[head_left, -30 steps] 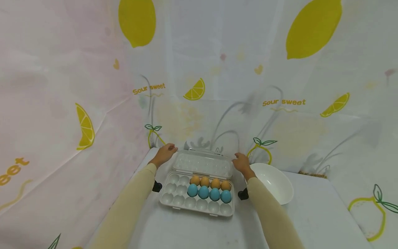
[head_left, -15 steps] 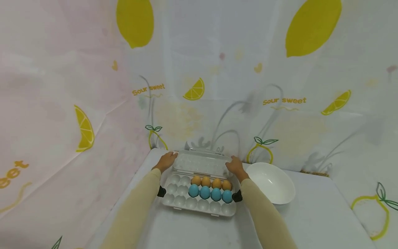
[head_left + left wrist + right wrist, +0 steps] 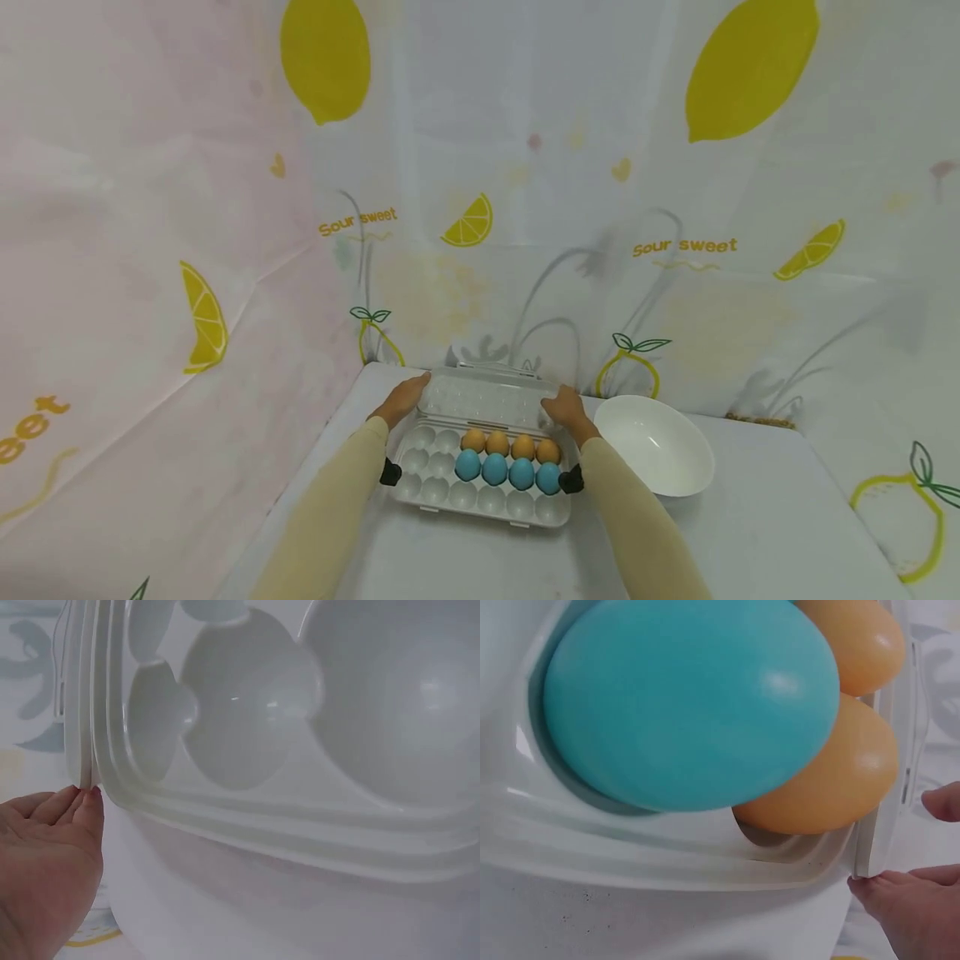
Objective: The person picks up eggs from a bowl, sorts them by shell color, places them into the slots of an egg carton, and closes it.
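Note:
A white plastic egg box (image 3: 480, 500) lies opened on the table, its clear lid (image 3: 487, 400) leaning back behind the tray. Four-wide rows hold several brown eggs (image 3: 522, 447) at the back and several blue eggs (image 3: 495, 469) before them. My left hand (image 3: 403, 400) grips the lid's left edge; in the left wrist view its fingertips (image 3: 91, 792) meet the rim beside bare egg cups (image 3: 240, 712). On the lid's right edge is my right hand (image 3: 567, 410), its thumb over the rim. The right wrist view shows its fingers (image 3: 900, 900) against the edge.
A white bowl (image 3: 693, 450) stands right of the egg box, close to my right forearm. Lemon-printed cloth walls (image 3: 525, 208) rise directly behind and to the left. The white table (image 3: 480, 562) extends in front of the box.
Both hands, held apart on either side of the lid a second ago, have moved inward and down onto its left and right edges. The eggs have stayed in their cups.

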`<state>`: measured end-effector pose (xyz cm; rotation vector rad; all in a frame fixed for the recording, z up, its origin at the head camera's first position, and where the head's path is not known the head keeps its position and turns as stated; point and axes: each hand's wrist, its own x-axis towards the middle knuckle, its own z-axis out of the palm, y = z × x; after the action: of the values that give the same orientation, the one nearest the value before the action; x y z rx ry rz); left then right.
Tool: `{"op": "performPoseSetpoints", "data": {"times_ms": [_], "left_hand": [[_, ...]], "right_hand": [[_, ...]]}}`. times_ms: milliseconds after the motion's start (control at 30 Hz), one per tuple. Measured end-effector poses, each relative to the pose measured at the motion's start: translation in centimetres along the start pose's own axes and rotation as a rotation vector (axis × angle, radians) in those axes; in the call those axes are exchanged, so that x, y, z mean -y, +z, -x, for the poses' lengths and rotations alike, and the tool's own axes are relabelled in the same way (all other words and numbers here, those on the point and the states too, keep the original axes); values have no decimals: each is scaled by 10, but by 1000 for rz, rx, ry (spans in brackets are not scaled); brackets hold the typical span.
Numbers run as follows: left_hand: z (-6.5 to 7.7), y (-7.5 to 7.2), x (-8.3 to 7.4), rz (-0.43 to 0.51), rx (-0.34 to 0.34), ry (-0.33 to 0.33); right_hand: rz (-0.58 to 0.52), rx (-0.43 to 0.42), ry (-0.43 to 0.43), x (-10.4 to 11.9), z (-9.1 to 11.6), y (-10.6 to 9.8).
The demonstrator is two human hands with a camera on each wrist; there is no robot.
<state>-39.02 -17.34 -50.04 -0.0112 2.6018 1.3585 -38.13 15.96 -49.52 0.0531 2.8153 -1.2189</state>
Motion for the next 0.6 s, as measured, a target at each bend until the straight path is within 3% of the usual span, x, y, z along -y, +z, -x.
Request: {"op": "performPoseSetpoints", "data": {"times_ms": [267,600], "left_hand": [[1,0,1,111,-31,45],[3,-1,-2,184,-144,81]], "right_hand": [[-44,-48,-24,-2,-2,0],[-66,-89,-42,8,0,-5]]}}
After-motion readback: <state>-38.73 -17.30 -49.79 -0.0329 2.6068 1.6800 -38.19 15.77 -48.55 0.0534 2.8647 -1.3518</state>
